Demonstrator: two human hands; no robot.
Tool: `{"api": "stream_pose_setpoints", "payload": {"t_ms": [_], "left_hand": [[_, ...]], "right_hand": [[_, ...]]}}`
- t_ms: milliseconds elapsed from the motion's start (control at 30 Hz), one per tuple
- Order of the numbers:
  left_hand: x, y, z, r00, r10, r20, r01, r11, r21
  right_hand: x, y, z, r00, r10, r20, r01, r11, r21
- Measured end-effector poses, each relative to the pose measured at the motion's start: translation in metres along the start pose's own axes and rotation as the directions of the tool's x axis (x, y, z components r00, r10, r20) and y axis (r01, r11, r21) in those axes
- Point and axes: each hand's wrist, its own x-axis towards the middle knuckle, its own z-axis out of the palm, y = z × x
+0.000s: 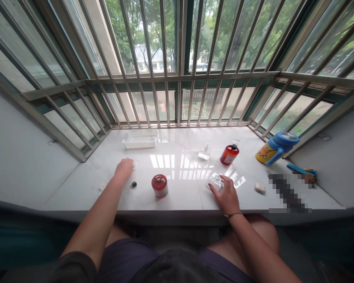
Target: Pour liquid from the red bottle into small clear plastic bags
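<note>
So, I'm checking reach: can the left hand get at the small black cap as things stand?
Probably yes: the small black cap lies uncovered on the white counter, close to the left hand, and the nearer red bottle stands off to its right, not between them.

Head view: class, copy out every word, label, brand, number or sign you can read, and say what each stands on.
Readable text: none.
Black-topped red bottle: pale label, print too small and blurred to read.
Nearer red bottle: no legible lettering.
Blue-and-yellow mug: cartoon picture, no legible lettering.
Pixelated patch: blocked out, unreadable.
</note>
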Motion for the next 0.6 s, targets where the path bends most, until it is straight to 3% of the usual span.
{"api": "stream_pose_setpoints", "payload": {"t_ms": [167,267,333,400,467,600], "left_hand": [[-0.015,0.011,-0.012,0.993,-0.041,-0.110,0.027,0.992,-0.123],[-0.041,0.028,-0.015,0.985,-0.089,-0.149,0.030,0.933,-0.358],[-0.059,0.043,-0.015,0.980,-0.107,-0.169,-0.026,0.771,-0.636],[-0.076,0.058,-0.016,0.977,-0.111,-0.181,-0.086,0.576,-0.813],[-0.089,0.073,-0.019,0.978,-0.106,-0.180,-0.112,0.464,-0.879],[-0.112,0.111,-0.025,0.980,-0.079,-0.183,-0.148,0.324,-0.934]], "right_hand": [[0.000,0.002,0.001,1.000,0.008,0.012,-0.008,1.000,0.004],[-0.001,0.004,0.001,1.000,0.008,0.015,-0.008,1.000,0.003],[-0.002,0.004,0.001,1.000,0.005,0.015,-0.005,1.000,0.006],[-0.002,0.004,0.001,1.000,0.002,0.014,-0.002,1.000,0.011],[-0.002,0.003,0.001,1.000,0.005,0.014,-0.005,1.000,0.018],[0.000,0.002,0.000,1.000,0.011,0.025,-0.012,0.999,0.035]]}}
